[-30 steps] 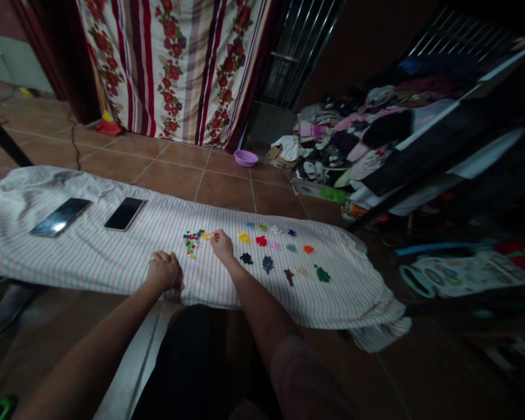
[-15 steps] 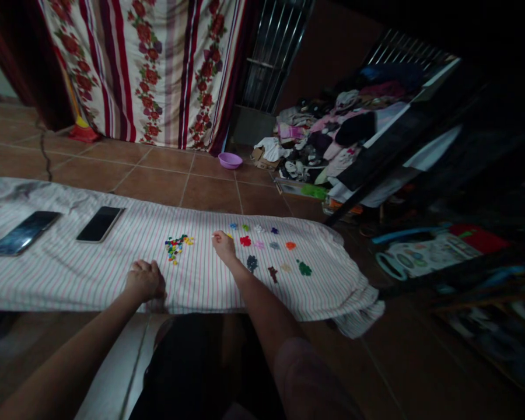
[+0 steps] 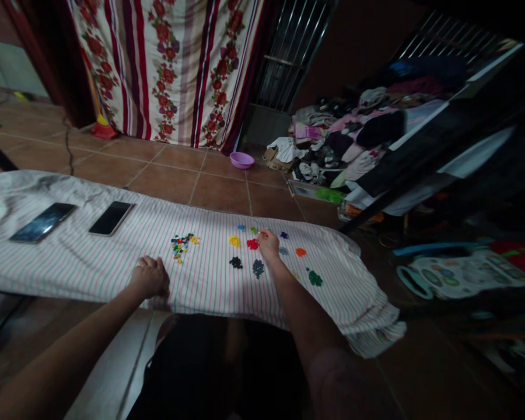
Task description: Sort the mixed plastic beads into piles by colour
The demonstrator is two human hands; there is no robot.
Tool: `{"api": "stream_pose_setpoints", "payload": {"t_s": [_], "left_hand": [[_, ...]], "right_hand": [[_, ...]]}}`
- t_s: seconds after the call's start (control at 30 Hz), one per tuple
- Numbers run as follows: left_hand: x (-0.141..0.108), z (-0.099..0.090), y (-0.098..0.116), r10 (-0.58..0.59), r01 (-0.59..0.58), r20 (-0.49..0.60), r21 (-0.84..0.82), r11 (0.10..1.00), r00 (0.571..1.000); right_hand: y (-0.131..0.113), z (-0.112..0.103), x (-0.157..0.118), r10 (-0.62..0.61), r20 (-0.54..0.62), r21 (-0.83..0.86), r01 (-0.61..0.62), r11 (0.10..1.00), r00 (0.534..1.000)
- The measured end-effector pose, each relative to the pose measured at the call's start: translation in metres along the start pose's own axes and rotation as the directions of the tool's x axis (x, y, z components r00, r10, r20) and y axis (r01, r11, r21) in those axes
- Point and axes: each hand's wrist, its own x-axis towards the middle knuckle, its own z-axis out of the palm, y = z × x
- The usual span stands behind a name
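Past the middle of the striped cloth [image 3: 210,280], your right hand [image 3: 268,244] hung low over the colour heaps, its forearm slanting in from between four and five o'clock. Thumb and fingers came toward one another at the tips; whether they were parted, closed or pinching a piece, I could not tell. Just beside them at nine o'clock lay the red heap [image 3: 252,244], with the yellow heap [image 3: 234,241] farther along that line and the lime heap [image 3: 254,230] toward ten. Dark blue pieces [image 3: 284,235] sat between two and three, the orange heap [image 3: 300,252] just past three, the green heap [image 3: 315,277] at four, the dark grey heap [image 3: 258,268] at seven, the black heap [image 3: 235,262] at eight.

Your left hand [image 3: 150,276] rested on the cloth close to its near edge, back upward, wrist running to seven o'clock. Its fingers bent downward with the tips hidden, so I could not tell how far they were closed. From it, the mixed heap [image 3: 184,246] lay at two o'clock and the nearer phone [image 3: 111,218] between ten and eleven.

Bare cloth separated the mixed heap from the yellow one. At twelve o'clock from your right hand, the far edge ran close behind the heaps
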Motion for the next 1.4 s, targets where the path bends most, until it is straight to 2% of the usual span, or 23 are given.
{"api": "stream_pose_setpoints", "payload": {"t_s": [0.1,0.23,0.4,0.6,0.73,0.87,1.1,1.4], "left_hand": [[-0.001,-0.002,0.000,0.001,-0.001,-0.001,0.002,1.000,1.000],[-0.001,0.000,-0.002,0.029,-0.029,0.002,0.023,0.999,1.000],[0.000,0.003,-0.003,0.048,-0.047,-0.021,0.055,0.997,0.999],[-0.001,0.001,-0.002,0.051,-0.051,-0.007,0.048,0.998,0.999],[-0.001,0.003,-0.002,0.056,-0.054,-0.050,0.044,0.998,0.997],[-0.002,0.000,-0.001,0.043,-0.041,-0.032,0.037,0.998,0.999],[-0.002,-0.001,0.000,0.035,-0.035,-0.012,0.020,0.999,0.999],[-0.002,-0.004,0.000,0.012,-0.011,0.017,-0.047,0.999,1.000]], "right_hand": [[0.008,-0.015,0.014,0.094,-0.040,-0.018,-0.095,0.995,0.995],[0.016,-0.030,0.027,0.099,-0.082,-0.091,-0.107,0.990,0.992],[0.019,-0.038,0.037,0.092,-0.131,-0.166,-0.114,0.980,0.987],[0.020,-0.040,0.045,0.035,-0.076,-0.290,-0.056,0.956,0.997],[0.020,-0.040,0.047,-0.009,-0.026,-0.369,-0.002,0.929,1.000],[0.020,-0.041,0.050,0.021,0.002,-0.431,-0.018,0.902,1.000],[0.029,-0.037,0.052,0.028,-0.005,-0.469,-0.027,0.883,1.000],[0.035,-0.035,0.052,0.028,0.118,-0.464,0.031,0.885,0.993]]}}
